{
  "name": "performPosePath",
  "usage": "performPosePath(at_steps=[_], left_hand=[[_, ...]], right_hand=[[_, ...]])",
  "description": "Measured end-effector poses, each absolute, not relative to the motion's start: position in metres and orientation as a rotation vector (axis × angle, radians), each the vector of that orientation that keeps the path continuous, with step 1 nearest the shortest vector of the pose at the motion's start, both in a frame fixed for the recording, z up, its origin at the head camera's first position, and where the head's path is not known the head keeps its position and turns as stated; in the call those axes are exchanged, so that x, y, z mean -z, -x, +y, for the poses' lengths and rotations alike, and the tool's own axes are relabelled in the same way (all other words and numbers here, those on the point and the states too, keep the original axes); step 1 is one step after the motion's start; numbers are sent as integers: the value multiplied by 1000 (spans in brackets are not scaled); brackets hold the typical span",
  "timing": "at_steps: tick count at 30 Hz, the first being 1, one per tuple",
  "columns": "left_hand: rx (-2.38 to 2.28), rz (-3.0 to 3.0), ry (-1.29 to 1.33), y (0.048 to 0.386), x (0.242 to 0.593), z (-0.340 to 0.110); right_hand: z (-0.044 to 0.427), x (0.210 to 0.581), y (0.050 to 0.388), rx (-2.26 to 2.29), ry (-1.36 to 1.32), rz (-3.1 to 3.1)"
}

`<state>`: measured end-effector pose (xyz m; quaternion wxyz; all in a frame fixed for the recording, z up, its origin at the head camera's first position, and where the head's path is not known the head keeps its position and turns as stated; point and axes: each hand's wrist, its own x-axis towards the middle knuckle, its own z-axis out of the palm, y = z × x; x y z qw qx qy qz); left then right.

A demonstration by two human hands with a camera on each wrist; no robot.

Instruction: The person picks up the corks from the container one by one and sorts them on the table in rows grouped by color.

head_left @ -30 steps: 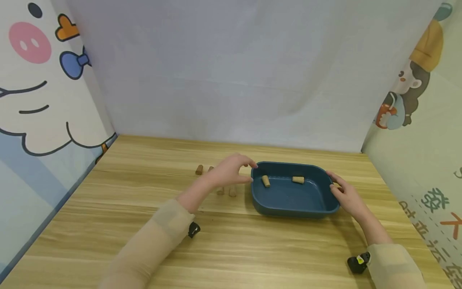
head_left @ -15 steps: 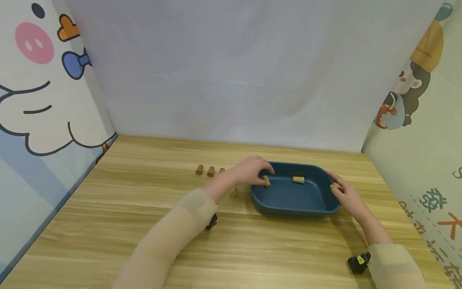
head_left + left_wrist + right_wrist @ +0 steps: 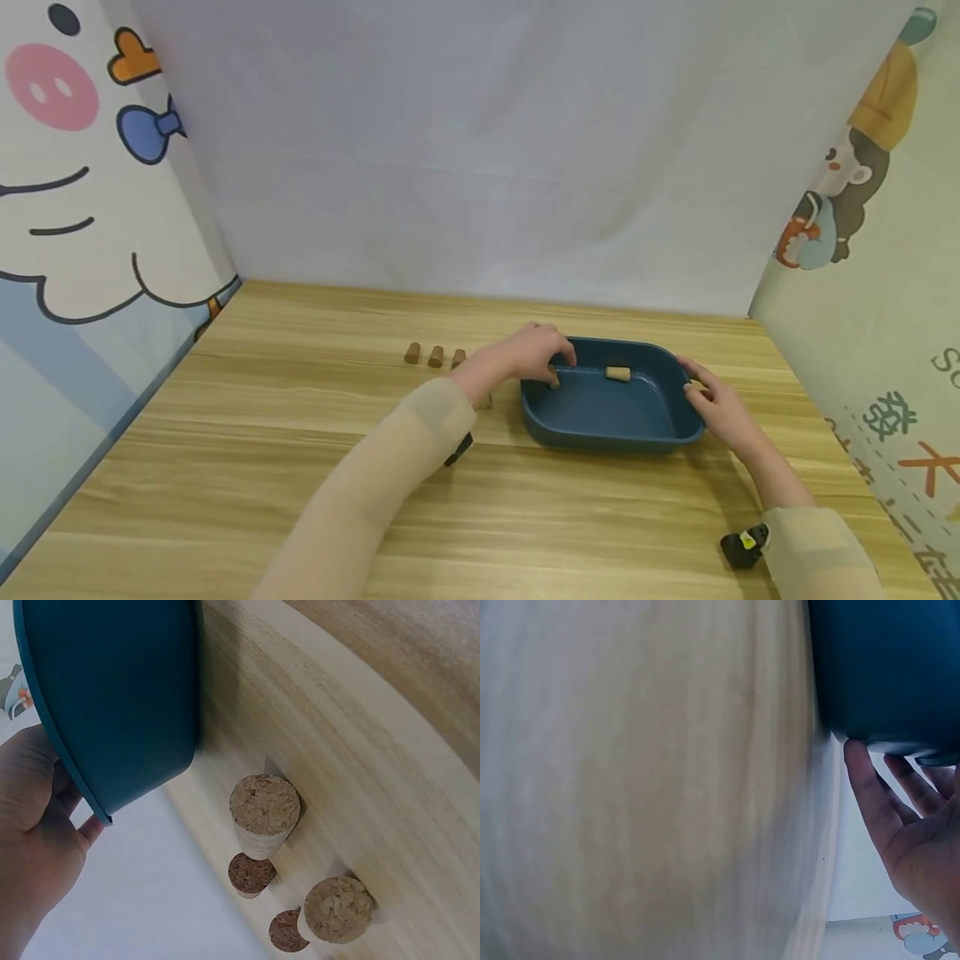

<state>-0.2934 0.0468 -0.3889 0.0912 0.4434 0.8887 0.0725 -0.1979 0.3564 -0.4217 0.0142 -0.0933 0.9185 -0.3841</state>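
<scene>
A dark blue basin (image 3: 600, 444) rests on the table. My left hand (image 3: 528, 352) reaches over its left rim, thumb and fingers spread apart around a cork stopper (image 3: 554, 383) that they mostly hide; contact is unclear. Another cork stopper (image 3: 618, 374) lies on its side near the basin's back wall. My right hand (image 3: 722, 407) rests against the basin's right end, its fairly straight fingers (image 3: 870, 784) touching the outer wall.
Left of the basin, brown cork stoppers (image 3: 436, 357) stand in a row on the wooden table (image 3: 525, 517). Lighter cork stoppers (image 3: 264, 806) stand in front of them, mostly behind my left arm in the head view. A pale cloth (image 3: 480, 167) hangs behind the table.
My left hand has moved right, from outside the left rim to inside the basin, over the cork stopper there. The right hand has stayed at the right end, and the basin has not shifted.
</scene>
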Motion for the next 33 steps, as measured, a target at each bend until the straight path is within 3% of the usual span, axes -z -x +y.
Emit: performPosePath(at_steps=[33], left_hand=[[51,2683,-1242,292,407,60]], right_hand=[[355,423,202,1180,299,2881]])
